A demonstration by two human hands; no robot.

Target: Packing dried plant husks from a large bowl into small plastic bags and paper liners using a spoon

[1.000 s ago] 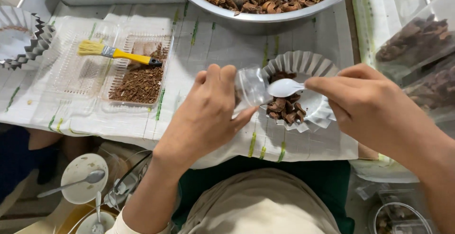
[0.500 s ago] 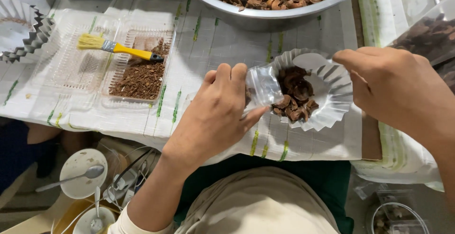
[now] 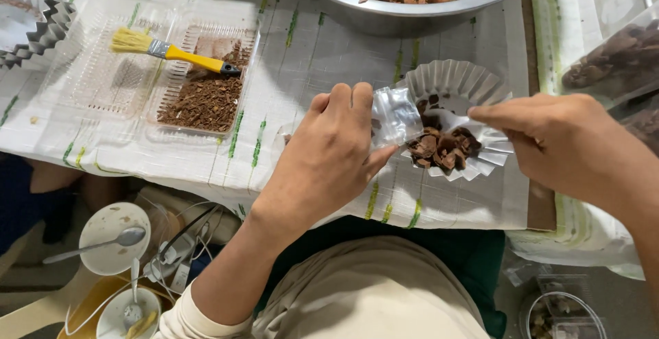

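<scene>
View: head cam, single; no 2nd view to overlap.
Position: worn on head, above person's lap.
Facing: steeply down and fwd, over cloth-covered table (image 3: 329, 71).
Range: close; left hand (image 3: 326, 164) and right hand (image 3: 570, 143) fill mid-frame.
Top edge: metal bowl (image 3: 412, 9) cropped.
Bottom edge: torso, floor items.

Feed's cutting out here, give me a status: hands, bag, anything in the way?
Left hand holds small clear bag at fluted dish rim. Right hand works white spoon over brown shell pieces. Nothing between bag and dish.
</scene>
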